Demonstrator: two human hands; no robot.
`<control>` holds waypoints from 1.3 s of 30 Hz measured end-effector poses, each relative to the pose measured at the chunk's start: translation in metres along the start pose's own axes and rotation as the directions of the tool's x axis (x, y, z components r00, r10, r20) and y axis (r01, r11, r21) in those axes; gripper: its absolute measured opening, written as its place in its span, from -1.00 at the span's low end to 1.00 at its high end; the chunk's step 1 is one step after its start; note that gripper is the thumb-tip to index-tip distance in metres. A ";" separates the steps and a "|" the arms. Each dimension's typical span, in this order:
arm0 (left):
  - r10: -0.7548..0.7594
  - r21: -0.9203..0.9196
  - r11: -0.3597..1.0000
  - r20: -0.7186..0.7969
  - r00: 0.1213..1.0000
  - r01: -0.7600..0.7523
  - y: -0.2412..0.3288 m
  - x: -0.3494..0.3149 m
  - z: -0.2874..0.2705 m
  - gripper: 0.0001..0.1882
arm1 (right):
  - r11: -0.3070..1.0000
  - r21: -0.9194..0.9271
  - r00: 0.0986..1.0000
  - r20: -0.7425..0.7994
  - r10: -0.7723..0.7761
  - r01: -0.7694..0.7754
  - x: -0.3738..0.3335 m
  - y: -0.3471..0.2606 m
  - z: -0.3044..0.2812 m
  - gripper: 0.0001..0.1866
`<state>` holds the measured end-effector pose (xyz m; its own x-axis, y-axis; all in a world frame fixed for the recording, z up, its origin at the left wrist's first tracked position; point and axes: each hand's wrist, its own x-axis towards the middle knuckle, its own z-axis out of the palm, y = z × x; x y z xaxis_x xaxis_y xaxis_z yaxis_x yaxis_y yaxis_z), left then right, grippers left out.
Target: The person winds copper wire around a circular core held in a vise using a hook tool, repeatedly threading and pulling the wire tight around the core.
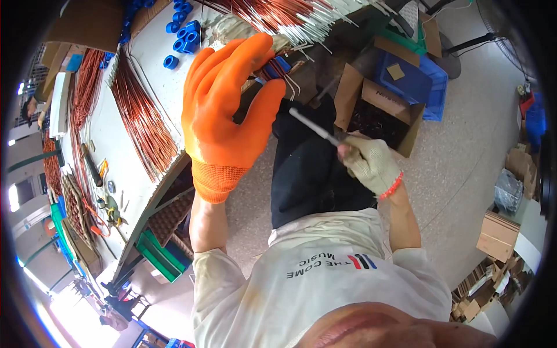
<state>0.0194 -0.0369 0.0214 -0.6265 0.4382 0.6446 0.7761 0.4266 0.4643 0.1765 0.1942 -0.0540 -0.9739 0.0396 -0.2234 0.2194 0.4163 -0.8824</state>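
Observation:
My left hand point(223, 110), in a thick orange rubber glove, is raised at the table's edge. Its fingers and thumb close around a blue ring-like piece point(277, 67) with copper-coloured wire on it, and pale wire ends stick out. Much of that piece is hidden by the glove. Over my lap, my right hand point(372, 166) wears a whitish knit glove with a red cuff edge. It grips a slim greyish rod-shaped tool point(313, 125), whose far tip points up and left toward the left glove. Tool and blue piece are apart.
Blue rings point(187, 38) lie on the white table point(148, 69) beside bundles of copper-coloured wire point(141, 116). Hand tools point(104, 194) are further left. On the floor at right stand an open cardboard box point(348, 95), a blue crate point(435, 87) and a fan point(505, 35).

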 end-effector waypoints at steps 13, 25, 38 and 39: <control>-0.139 -0.305 0.948 -0.133 0.981 0.093 -0.010 -0.010 0.007 -0.53 | 0.862 0.237 0.883 -0.270 -0.385 0.448 0.070 -0.115 0.026 -0.82; -0.227 0.722 0.689 0.120 0.967 0.072 -0.130 -0.006 -0.070 -0.71 | 0.908 -0.355 0.621 -0.667 -0.412 0.222 0.227 -0.109 -0.112 -0.58; -0.313 0.458 0.835 -0.061 0.948 0.305 -0.106 -0.008 -0.069 -0.78 | 0.912 0.378 0.887 -0.460 0.035 0.160 0.084 -0.009 -0.014 -0.82; -0.254 0.469 0.837 -0.124 0.959 0.282 -0.102 -0.011 -0.068 -0.79 | 0.896 0.410 0.894 -0.448 0.033 0.172 0.074 -0.002 -0.002 -0.82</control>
<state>-0.0483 -0.1388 0.0082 -0.7892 0.2134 0.5759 0.4388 0.8521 0.2855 0.1034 0.1981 -0.0678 -0.8891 0.4557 -0.0434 0.0524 0.0072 -0.9986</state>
